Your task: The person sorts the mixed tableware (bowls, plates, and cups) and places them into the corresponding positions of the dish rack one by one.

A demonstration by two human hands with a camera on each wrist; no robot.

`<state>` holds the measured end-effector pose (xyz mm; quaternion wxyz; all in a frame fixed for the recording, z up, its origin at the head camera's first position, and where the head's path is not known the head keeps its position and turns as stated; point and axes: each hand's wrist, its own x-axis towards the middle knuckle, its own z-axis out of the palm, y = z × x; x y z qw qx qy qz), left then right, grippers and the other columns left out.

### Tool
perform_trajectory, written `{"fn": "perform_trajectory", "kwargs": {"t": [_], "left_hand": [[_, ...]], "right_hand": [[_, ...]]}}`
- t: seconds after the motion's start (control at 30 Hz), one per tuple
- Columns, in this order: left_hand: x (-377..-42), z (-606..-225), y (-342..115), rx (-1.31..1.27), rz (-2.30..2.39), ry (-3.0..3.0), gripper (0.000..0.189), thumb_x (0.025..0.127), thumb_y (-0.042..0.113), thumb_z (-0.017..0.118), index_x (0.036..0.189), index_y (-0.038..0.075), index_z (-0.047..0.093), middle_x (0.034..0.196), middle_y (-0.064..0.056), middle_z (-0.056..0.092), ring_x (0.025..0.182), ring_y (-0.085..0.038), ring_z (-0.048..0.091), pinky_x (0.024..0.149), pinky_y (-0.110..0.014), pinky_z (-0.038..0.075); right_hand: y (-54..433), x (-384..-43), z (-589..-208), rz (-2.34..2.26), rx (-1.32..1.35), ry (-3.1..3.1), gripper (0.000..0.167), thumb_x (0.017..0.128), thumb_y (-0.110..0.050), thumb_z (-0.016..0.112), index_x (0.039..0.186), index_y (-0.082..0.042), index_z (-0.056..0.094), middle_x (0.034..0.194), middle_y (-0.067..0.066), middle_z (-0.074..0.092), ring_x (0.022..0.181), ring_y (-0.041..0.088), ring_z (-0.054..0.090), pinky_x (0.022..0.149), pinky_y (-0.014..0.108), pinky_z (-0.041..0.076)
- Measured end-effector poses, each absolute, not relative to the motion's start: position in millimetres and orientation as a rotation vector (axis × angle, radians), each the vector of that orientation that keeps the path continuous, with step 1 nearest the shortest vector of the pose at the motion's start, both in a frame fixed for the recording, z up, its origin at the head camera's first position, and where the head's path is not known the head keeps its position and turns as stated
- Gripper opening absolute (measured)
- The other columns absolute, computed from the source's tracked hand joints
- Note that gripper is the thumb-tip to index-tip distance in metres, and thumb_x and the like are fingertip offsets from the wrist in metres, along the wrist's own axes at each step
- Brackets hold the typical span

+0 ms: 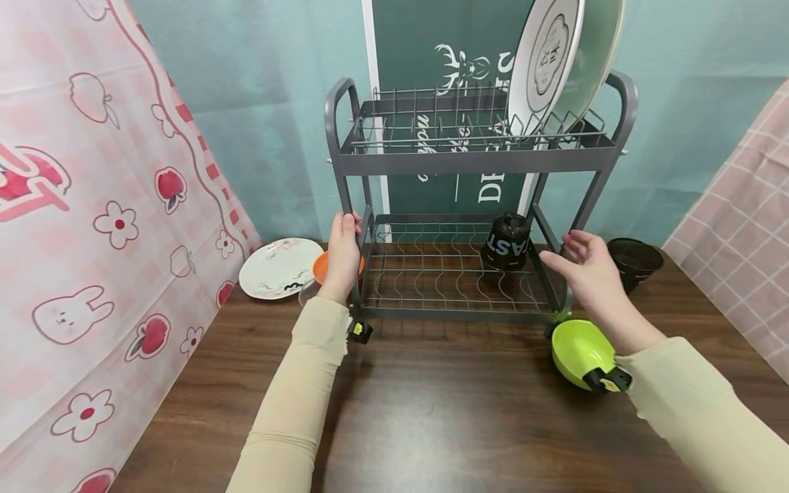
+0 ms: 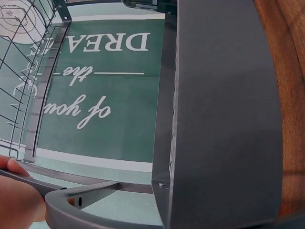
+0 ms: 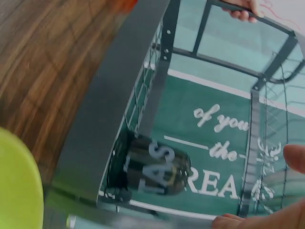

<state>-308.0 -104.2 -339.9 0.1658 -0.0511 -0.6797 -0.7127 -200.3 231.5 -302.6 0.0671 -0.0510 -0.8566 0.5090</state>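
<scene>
A two-tier grey metal dish rack point(image 1: 481, 163) stands on the wooden table. My left hand point(image 1: 342, 257) grips its left side post, the thumb in front. Beside the right post is my right hand point(image 1: 588, 270), fingers loosely bent and thumb spread apart from them; in the right wrist view a gap shows between thumb point(image 3: 295, 157) and finger. On the lower tier a black cup with white letters point(image 1: 507, 250) sits upside down at the right. A white plate point(image 1: 545, 61) and a pale green plate point(image 1: 600, 61) stand upright in the top tier's right end.
A bright green bowl point(image 1: 579, 346) lies below my right wrist, by the rack's front right foot. Behind that hand stands another black cup point(image 1: 637, 260). Left of the rack are a patterned white plate point(image 1: 277, 267) and an orange item point(image 1: 320, 266), partly hidden by my left hand.
</scene>
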Motion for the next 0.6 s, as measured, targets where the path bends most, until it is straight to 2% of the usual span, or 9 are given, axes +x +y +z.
{"fn": "perform_trajectory", "kwargs": {"t": [0.23, 0.3, 0.4, 0.43, 0.5, 0.6], "left_hand": [[-308, -341, -103, -0.129, -2.036, -1.949, 0.025, 0.101, 0.03, 0.032, 0.101, 0.009, 0.046, 0.09, -0.009, 0.043, 0.101, -0.018, 0.041, 0.092, -0.033, 0.028], [-308, -341, -103, -0.128, -2.036, -1.946, 0.024, 0.101, 0.03, 0.032, 0.1, 0.01, 0.046, 0.091, -0.01, 0.043, 0.102, -0.019, 0.041, 0.092, -0.033, 0.028], [-308, -341, -103, -0.121, -2.031, -1.949, 0.022, 0.101, 0.031, 0.032, 0.098, 0.013, 0.046, 0.089, -0.005, 0.043, 0.101, -0.019, 0.041, 0.092, -0.032, 0.028], [-308, -342, -103, -0.121, -2.029, -1.948, 0.022, 0.101, 0.031, 0.032, 0.098, 0.013, 0.046, 0.088, -0.004, 0.042, 0.101, -0.018, 0.041, 0.092, -0.032, 0.028], [-307, -342, -103, -0.125, -2.026, -1.95, 0.022, 0.101, 0.031, 0.032, 0.098, 0.014, 0.045, 0.086, -0.001, 0.041, 0.1, -0.018, 0.041, 0.092, -0.032, 0.028], [-307, -342, -102, -0.136, -2.028, -1.941, 0.022, 0.101, 0.03, 0.032, 0.097, 0.013, 0.045, 0.085, 0.0, 0.041, 0.098, -0.017, 0.041, 0.092, -0.031, 0.028]], "right_hand": [[263, -185, -311, 1.524, -0.236, -2.568, 0.081, 0.091, -0.043, 0.052, 0.148, -0.008, 0.005, 0.154, 0.016, 0.016, 0.141, 0.031, 0.017, 0.112, 0.052, 0.019], [274, -183, -317, 1.518, -0.263, -2.569, 0.08, 0.091, -0.042, 0.051, 0.148, -0.01, 0.005, 0.155, 0.013, 0.015, 0.142, 0.026, 0.016, 0.114, 0.044, 0.02], [290, -180, -328, 1.481, -0.296, -2.595, 0.081, 0.092, -0.042, 0.051, 0.148, -0.008, 0.003, 0.155, 0.013, 0.013, 0.143, 0.023, 0.015, 0.113, 0.027, 0.023], [296, -179, -332, 1.471, -0.305, -2.606, 0.082, 0.092, -0.042, 0.05, 0.148, -0.007, 0.002, 0.155, 0.014, 0.012, 0.143, 0.023, 0.014, 0.113, 0.025, 0.023], [305, -177, -339, 1.461, -0.323, -2.637, 0.083, 0.093, -0.042, 0.049, 0.147, -0.003, -0.001, 0.154, 0.018, 0.01, 0.143, 0.027, 0.013, 0.114, 0.029, 0.023], [317, -174, -352, 1.452, -0.352, -2.715, 0.086, 0.094, -0.043, 0.045, 0.145, 0.005, -0.004, 0.152, 0.028, 0.007, 0.139, 0.041, 0.012, 0.111, 0.05, 0.023]]}}
